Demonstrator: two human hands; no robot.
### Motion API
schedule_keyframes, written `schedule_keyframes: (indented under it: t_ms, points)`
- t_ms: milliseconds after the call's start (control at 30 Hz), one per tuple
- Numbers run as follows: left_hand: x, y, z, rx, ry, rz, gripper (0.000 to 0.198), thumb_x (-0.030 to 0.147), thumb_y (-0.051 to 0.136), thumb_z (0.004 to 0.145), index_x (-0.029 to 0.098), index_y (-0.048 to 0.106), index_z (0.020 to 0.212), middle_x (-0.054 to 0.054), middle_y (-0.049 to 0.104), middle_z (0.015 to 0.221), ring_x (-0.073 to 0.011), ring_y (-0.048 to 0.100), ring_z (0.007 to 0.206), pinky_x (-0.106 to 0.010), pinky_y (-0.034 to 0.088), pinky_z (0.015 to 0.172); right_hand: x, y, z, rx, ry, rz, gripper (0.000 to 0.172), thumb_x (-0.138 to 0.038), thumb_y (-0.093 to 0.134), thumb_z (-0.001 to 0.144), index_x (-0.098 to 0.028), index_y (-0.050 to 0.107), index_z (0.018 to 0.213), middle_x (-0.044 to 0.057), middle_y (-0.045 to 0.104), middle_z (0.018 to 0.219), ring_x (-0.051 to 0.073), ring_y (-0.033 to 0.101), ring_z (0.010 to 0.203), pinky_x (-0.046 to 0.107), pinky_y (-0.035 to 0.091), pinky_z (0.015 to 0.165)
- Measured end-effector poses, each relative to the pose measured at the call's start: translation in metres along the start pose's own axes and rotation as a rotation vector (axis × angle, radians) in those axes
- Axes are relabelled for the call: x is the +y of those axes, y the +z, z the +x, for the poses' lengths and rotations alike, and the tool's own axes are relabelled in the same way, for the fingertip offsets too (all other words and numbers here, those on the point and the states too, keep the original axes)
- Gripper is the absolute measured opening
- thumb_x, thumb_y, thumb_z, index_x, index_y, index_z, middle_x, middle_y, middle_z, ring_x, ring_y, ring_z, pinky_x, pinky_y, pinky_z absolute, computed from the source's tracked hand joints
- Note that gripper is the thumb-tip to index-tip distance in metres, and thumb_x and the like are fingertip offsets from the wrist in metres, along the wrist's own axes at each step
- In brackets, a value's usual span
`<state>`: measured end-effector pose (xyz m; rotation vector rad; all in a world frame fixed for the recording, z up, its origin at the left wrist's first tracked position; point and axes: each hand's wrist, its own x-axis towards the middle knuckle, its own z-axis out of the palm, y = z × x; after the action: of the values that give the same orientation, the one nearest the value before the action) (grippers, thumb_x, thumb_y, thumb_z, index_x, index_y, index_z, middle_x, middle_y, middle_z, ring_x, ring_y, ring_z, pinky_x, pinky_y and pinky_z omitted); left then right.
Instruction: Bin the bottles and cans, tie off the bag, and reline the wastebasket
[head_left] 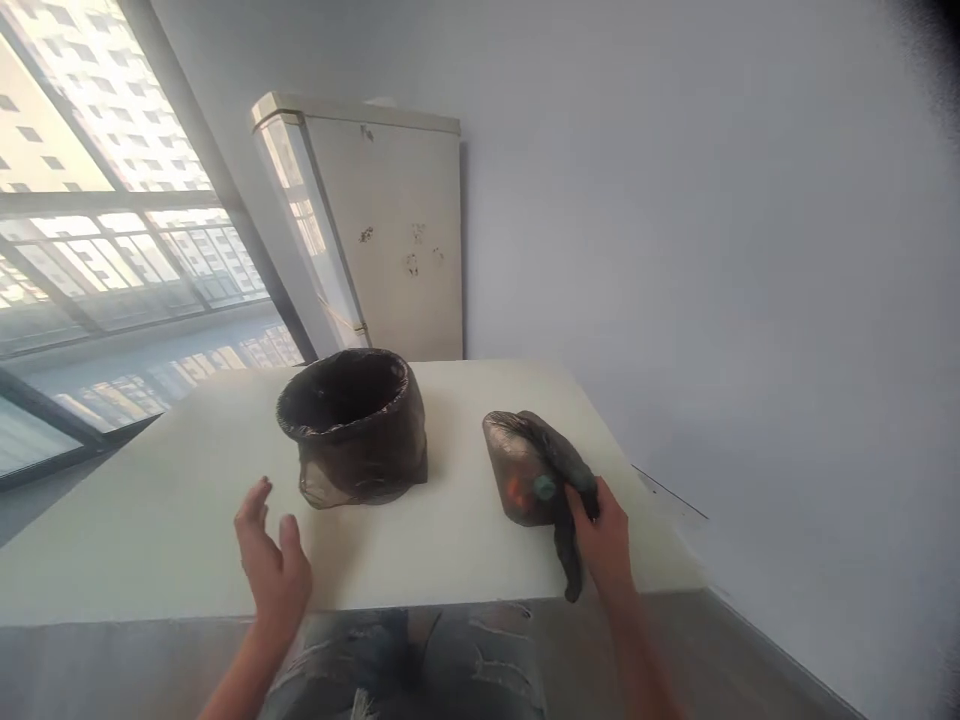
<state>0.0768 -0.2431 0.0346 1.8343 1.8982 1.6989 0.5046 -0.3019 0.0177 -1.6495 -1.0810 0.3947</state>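
Plainly, the right hand (606,535) has its fingers and thumb closed on the gathered end of a filled dark plastic bag (521,470). The bag's bulging body lies on the white table (187,460), to the left of that grip and a little farther from the person, so the fingers meet only its near right corner. Through the thin plastic, a red-orange patch (519,491) and a green patch (545,487) show; what they belong to cannot be told. A loose twisted strip of the plastic (568,560) trails from beside the fingers toward the table's front edge.

The left hand (274,565) is empty and open, its thumb apart from its fingers, near the front edge. Just beyond it, and apart from it, a round bin (364,455) stands upright, covered in dark plastic that wraps over its rim. Behind the table stands a white refrigerator (397,190), with a window (112,250) to its left.
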Motion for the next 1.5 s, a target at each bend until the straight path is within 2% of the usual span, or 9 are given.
schedule_keyframes:
  t_ms: [100, 200, 333, 467, 700, 933, 1233, 1367, 1500]
  points:
    - [0.049, 0.001, -0.029, -0.287, 0.259, -0.075, 0.028, 0.024, 0.046, 0.105, 0.026, 0.062, 0.128, -0.008, 0.066, 0.127, -0.0257, 0.065, 0.124, -0.047, 0.055, 0.107, -0.018, 0.022, -0.018, -0.068, -0.105, 0.046, 0.033, -0.051, 0.060, 0.099, -0.019, 0.067, 0.097, 0.005, 0.068, 0.087, 0.021, 0.062, 0.082, 0.031, 0.051, 0.077]
    - [0.093, 0.018, -0.045, -0.623, 0.370, -0.142, 0.040, 0.023, 0.054, 0.103, 0.027, 0.053, 0.143, -0.010, 0.060, 0.145, -0.0243, 0.059, 0.134, -0.044, 0.055, 0.112, -0.039, 0.037, -0.034, -0.241, -0.239, 0.081, 0.031, -0.046, 0.062, 0.097, -0.017, 0.072, 0.097, 0.006, 0.071, 0.090, 0.020, 0.065, 0.083, 0.028, 0.052, 0.075]
    - [0.116, 0.040, -0.046, -0.760, 0.283, -0.235, 0.062, 0.032, 0.068, 0.097, 0.028, 0.043, 0.153, -0.013, 0.051, 0.156, -0.0271, 0.052, 0.144, -0.050, 0.047, 0.121, -0.054, 0.047, -0.050, -0.250, -0.174, 0.060, 0.037, -0.051, 0.064, 0.095, -0.016, 0.075, 0.089, 0.005, 0.072, 0.080, 0.018, 0.063, 0.069, 0.025, 0.051, 0.061]
    - [0.108, 0.046, -0.048, -0.711, 0.148, -0.369, 0.064, 0.019, 0.066, 0.094, 0.031, 0.045, 0.152, -0.012, 0.047, 0.159, -0.0276, 0.048, 0.148, -0.051, 0.044, 0.124, -0.054, 0.055, -0.070, -0.393, -0.112, 0.175, 0.040, -0.056, 0.066, 0.092, -0.018, 0.071, 0.081, 0.003, 0.065, 0.064, 0.017, 0.058, 0.053, 0.026, 0.048, 0.048]
    - [0.074, 0.058, -0.060, -0.456, -0.120, -0.333, 0.060, 0.008, 0.059, 0.085, 0.027, 0.050, 0.142, -0.013, 0.060, 0.142, -0.0291, 0.059, 0.133, -0.053, 0.048, 0.114, -0.040, 0.082, -0.086, -0.518, -0.209, 0.091, 0.047, -0.045, 0.061, 0.097, -0.023, 0.063, 0.139, 0.009, 0.077, 0.089, 0.023, 0.074, 0.068, 0.032, 0.062, 0.059]
    - [0.068, 0.089, -0.034, -0.684, -0.051, -0.499, 0.037, 0.006, 0.054, 0.077, 0.024, 0.066, 0.108, -0.006, 0.072, 0.107, -0.0232, 0.067, 0.104, -0.038, 0.052, 0.096, -0.029, 0.082, -0.050, -0.154, -0.447, -0.219, 0.021, -0.033, 0.056, 0.090, -0.021, 0.072, 0.084, 0.010, 0.075, 0.086, 0.025, 0.071, 0.077, 0.035, 0.058, 0.068]
    - [0.114, 0.153, 0.000, -1.012, -0.044, -0.809, 0.017, 0.015, 0.052, 0.089, 0.020, 0.067, 0.097, -0.004, 0.072, 0.093, -0.0195, 0.064, 0.087, -0.032, 0.050, 0.081, 0.001, 0.042, 0.007, 0.054, -0.092, -0.100, 0.039, -0.051, 0.060, 0.090, -0.018, 0.070, 0.106, 0.009, 0.075, 0.099, 0.026, 0.068, 0.088, 0.034, 0.052, 0.077]
    - [0.124, 0.127, -0.001, -0.975, -0.009, -0.637, 0.014, 0.025, 0.063, 0.090, 0.023, 0.065, 0.104, -0.006, 0.066, 0.095, -0.0237, 0.063, 0.090, -0.039, 0.053, 0.084, 0.009, 0.039, 0.005, 0.052, -0.125, -0.085, 0.032, -0.045, 0.054, 0.096, -0.018, 0.067, 0.109, 0.009, 0.072, 0.097, 0.022, 0.064, 0.085, 0.034, 0.051, 0.082]
    - [0.099, 0.072, -0.030, -0.676, 0.102, -0.369, 0.021, 0.035, 0.070, 0.093, 0.030, 0.060, 0.111, -0.011, 0.063, 0.109, -0.0310, 0.062, 0.105, -0.050, 0.053, 0.093, 0.012, 0.040, 0.003, 0.063, -0.226, -0.102, 0.018, -0.032, 0.053, 0.094, -0.020, 0.063, 0.102, 0.006, 0.066, 0.090, 0.020, 0.058, 0.081, 0.033, 0.049, 0.077]
